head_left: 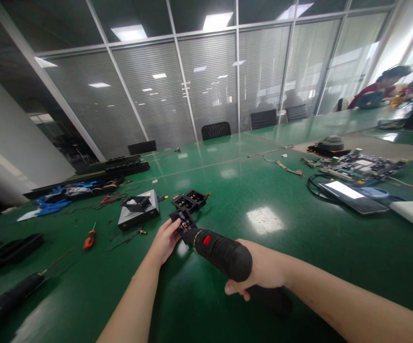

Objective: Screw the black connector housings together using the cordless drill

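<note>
My right hand [260, 271] is wrapped round a black electric screwdriver [221, 252] with a red button, its tip pointed at a small black electronic module [182, 224] on the green table [281, 228]. My left hand [165, 240] grips that module at its near side, fingers curled on it. A second black part with square sockets [189, 199] lies just behind the module.
A grey box with a black piece on top [137, 212] sits left of the module. An orange-handled screwdriver [89, 238] and another black power tool [6, 297] lie at left. Circuit boards [360, 166], a tablet [351, 195] and cables lie at right. A person sits far right.
</note>
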